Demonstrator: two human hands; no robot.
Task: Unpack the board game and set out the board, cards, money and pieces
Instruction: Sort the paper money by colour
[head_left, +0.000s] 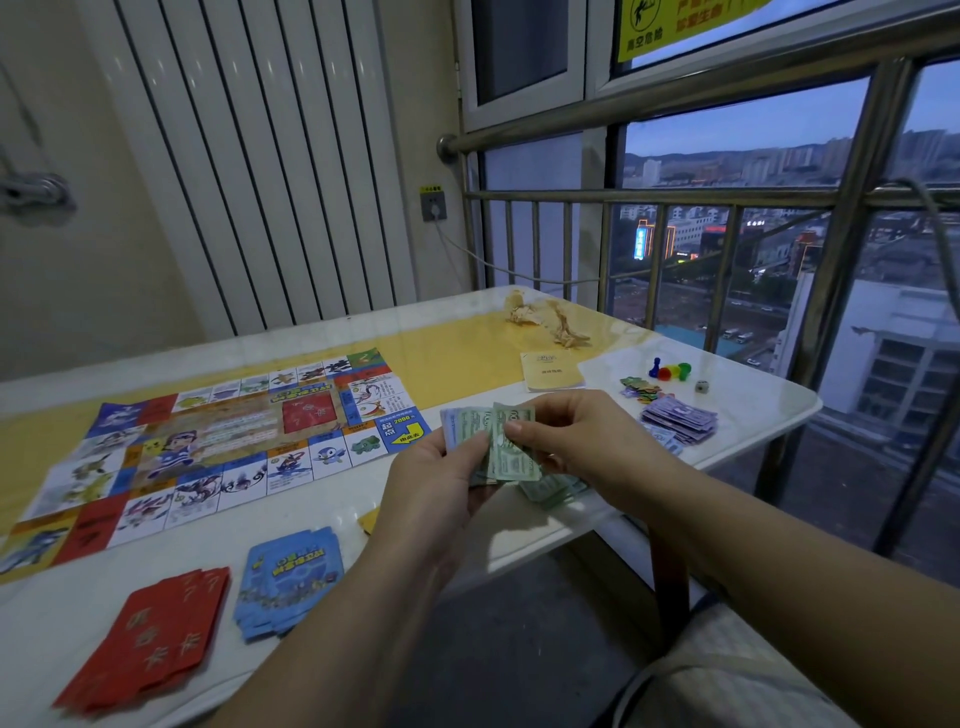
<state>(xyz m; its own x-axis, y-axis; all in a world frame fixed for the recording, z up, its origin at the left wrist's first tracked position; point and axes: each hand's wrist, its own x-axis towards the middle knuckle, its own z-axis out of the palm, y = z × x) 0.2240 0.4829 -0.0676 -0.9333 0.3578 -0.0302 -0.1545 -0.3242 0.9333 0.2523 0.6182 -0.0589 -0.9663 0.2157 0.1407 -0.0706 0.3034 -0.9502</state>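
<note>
Glossy white table (756, 410), yellow centre; flat paper board (208, 447) spread left. Red cards (156, 639), blue cards (291, 577) fanned near edge. Purple money stack (680, 418), plastic pawns (670, 370), die (702, 386) right. Left hand (441, 483) grips thin banknotes (467, 423) over table edge; right hand (566, 436) pinches front green one.

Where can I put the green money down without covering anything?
Bare tabletop lies between the board and the booklet. A smaller white patch sits between the board, the blue cards and the left hand. The right corner is crowded: purple notes, pawns, die.
</note>
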